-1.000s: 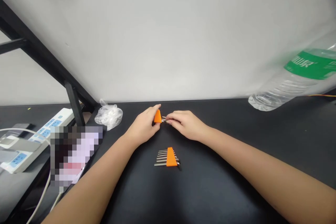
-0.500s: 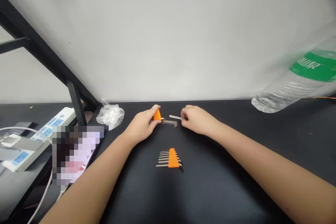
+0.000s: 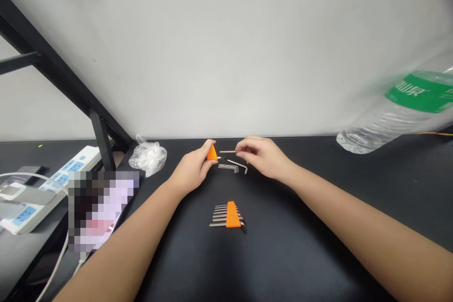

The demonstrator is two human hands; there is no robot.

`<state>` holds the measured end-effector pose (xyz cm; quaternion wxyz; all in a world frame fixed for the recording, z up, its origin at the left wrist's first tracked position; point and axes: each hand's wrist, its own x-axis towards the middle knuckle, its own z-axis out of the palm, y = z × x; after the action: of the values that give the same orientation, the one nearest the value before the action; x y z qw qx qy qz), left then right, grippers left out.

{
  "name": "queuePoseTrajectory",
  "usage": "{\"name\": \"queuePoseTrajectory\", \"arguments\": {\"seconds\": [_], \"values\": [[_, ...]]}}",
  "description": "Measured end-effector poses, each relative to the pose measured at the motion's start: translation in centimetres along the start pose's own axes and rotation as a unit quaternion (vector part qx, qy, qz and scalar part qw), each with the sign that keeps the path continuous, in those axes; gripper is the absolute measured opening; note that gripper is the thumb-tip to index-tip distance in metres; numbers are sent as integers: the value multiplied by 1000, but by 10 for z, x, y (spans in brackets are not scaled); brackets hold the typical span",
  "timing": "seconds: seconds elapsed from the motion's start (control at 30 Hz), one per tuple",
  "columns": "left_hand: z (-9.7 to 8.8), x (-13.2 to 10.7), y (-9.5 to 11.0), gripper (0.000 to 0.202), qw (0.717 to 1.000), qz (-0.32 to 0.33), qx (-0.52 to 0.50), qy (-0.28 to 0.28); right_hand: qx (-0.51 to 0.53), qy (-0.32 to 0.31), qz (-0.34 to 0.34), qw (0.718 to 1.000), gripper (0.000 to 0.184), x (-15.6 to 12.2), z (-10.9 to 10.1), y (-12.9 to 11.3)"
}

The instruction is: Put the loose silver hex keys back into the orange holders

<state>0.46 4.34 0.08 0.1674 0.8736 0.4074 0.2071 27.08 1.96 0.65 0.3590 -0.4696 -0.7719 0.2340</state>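
Note:
Between the thumb and fingers of my left hand (image 3: 193, 167) is an orange hex key holder (image 3: 212, 153), with a short metal end showing at its right side. My right hand (image 3: 264, 155) pinches a straight-looking silver hex key (image 3: 228, 152), its free end pointing left toward the holder; the rest is hidden by the fingers. Below that hand, a single L-shaped hex key (image 3: 238, 165) lies on the table. Several smaller hex keys (image 3: 229, 168) lie side by side to its left. Nearer to me rests a second orange holder (image 3: 233, 214) filled with hex keys of graded sizes.
A crumpled clear plastic bag (image 3: 147, 156) lies left of my hands. Further left are a white power strip (image 3: 85, 156), cables and a pixelated screen-like item (image 3: 102, 212). A large clear bottle with a green label (image 3: 419, 92) stands right. A pale wall (image 3: 226, 56) closes the back.
My right hand has moved slightly left and up, bringing its hex key closer to the held holder. One L-shaped hex key now lies on the table below it. My left hand stays about still.

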Motion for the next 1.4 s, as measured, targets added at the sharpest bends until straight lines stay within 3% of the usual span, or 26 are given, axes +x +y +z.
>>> {"name": "queuePoseTrajectory", "arguments": {"seconds": [0.13, 0.3, 0.7, 0.87, 1.0, 1.2, 1.4], "values": [[-1, 0, 0, 52, 1000, 3, 7, 5, -30, 27, -69, 997, 16, -2, 0, -8], [-2, 0, 2, 52, 1000, 17, 16, 18, -51, 32, -101, 993, 20, -7, 2, -16], [-7, -6, 11, 40, 999, 32, 17, 2, -186, -15, -172, 967, 33, -14, -2, -33], [-6, -7, 14, 41, 999, 34, 34, 17, -110, 24, -147, 983, 30, -12, -2, -28], [-5, -5, 15, 38, 997, 42, 56, 14, -68, -9, -144, 987, 29, -13, 5, -30], [-7, -4, 26, 29, 996, 85, 31, 9, 134, -30, -53, 989, 14, -11, 15, -26], [-2, -6, 39, 25, 993, 118, 5, -24, 170, -84, -9, 982, 37, -13, 19, -15]]}}
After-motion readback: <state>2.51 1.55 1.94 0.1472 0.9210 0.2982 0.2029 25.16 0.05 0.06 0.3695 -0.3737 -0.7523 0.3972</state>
